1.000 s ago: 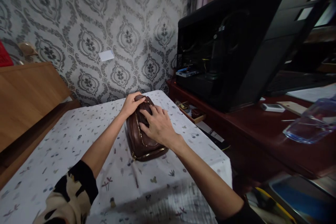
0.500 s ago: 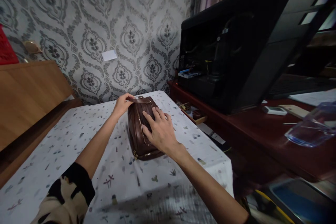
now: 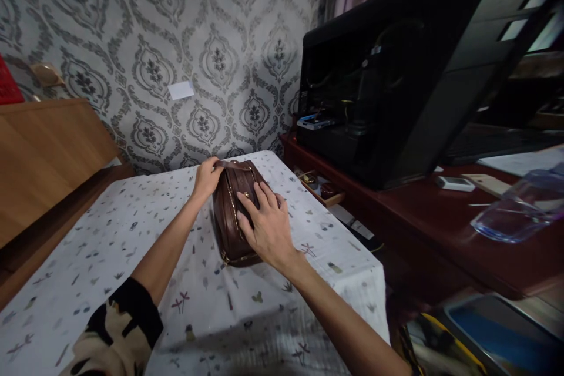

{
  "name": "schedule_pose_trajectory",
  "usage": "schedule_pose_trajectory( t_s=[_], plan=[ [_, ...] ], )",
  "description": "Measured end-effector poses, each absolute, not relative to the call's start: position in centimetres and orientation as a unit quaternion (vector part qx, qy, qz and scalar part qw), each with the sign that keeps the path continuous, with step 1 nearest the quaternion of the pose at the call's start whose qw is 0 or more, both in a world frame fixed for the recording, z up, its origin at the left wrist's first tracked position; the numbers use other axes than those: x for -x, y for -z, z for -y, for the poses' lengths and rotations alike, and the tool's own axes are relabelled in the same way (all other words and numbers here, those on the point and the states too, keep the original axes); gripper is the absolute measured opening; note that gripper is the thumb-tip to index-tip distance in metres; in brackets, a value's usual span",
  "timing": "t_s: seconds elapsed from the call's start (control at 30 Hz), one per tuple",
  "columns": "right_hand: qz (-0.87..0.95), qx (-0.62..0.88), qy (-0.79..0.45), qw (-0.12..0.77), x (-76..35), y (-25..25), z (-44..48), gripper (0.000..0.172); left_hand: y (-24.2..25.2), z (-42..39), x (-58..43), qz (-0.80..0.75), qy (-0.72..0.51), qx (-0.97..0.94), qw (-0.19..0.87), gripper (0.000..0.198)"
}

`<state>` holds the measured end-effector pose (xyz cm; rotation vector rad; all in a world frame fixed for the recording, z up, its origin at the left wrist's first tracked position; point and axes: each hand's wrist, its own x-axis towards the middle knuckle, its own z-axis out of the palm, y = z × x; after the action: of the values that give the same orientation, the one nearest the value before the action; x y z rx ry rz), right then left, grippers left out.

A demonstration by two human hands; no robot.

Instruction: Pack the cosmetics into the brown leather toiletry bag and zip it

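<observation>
A brown leather handbag [image 3: 224, 205] with gold zips lies on the white patterned cloth [image 3: 167, 264]. At its far left corner, my left hand [image 3: 207, 177] has its fingers closed round the bag's strap [image 3: 233, 165]. My right hand [image 3: 267, 220] rests flat on the bag's upper face with the fingers spread, near a small gold clasp [image 3: 245, 194]. Part of the bag's right side is hidden under that hand.
A large black computer case [image 3: 374, 88] stands on the dark red desk [image 3: 423, 217] at the right. An open drawer [image 3: 326, 192] with small items juts out beside the cloth. A clear plastic container [image 3: 511, 217] sits on the desk. A wooden headboard [image 3: 53, 158] is at the left.
My left hand has shifted slightly left with the strap. My right hand has slid a little, and the gold clasp now shows by its fingers. The whole view has shifted slightly.
</observation>
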<state>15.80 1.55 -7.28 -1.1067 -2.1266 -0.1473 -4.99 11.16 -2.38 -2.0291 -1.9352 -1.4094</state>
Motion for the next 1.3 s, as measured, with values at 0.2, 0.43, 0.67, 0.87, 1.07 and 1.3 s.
schedule_pose_trajectory(
  t_s=[0.2, 0.43, 0.67, 0.87, 1.07, 1.3],
  plan=[
    [0.825, 0.426, 0.053, 0.367, -15.8, 7.4, -1.6, 0.043, 2.2, -9.5, 3.9, 0.612, 0.44, 0.656, 0.03, 0.018],
    [0.826, 0.416, 0.062, 0.376, -15.9, 7.6, -1.7, 0.043, 1.9, -7.7, 3.3, 0.604, 0.425, 0.673, 0.04, 0.017],
    [0.782, 0.394, 0.056, 0.48, -16.2, 10.2, -1.7, 0.064, 0.8, -7.7, 1.9, 0.586, 0.386, 0.711, 0.051, 0.027],
    [0.775, 0.378, 0.048, 0.504, -16.6, 10.6, -2.0, 0.067, -0.1, -8.9, -0.7, 0.563, 0.332, 0.755, 0.04, 0.016],
    [0.785, 0.369, 0.034, 0.497, -17.0, 9.9, -1.9, 0.069, -0.1, -11.3, -0.5, 0.602, 0.4, 0.691, -0.005, 0.025],
    [0.805, 0.374, 0.025, 0.46, -17.3, 9.1, -1.9, 0.065, 0.2, -12.3, -0.4, 0.589, 0.443, 0.674, -0.048, 0.027]
  ],
)
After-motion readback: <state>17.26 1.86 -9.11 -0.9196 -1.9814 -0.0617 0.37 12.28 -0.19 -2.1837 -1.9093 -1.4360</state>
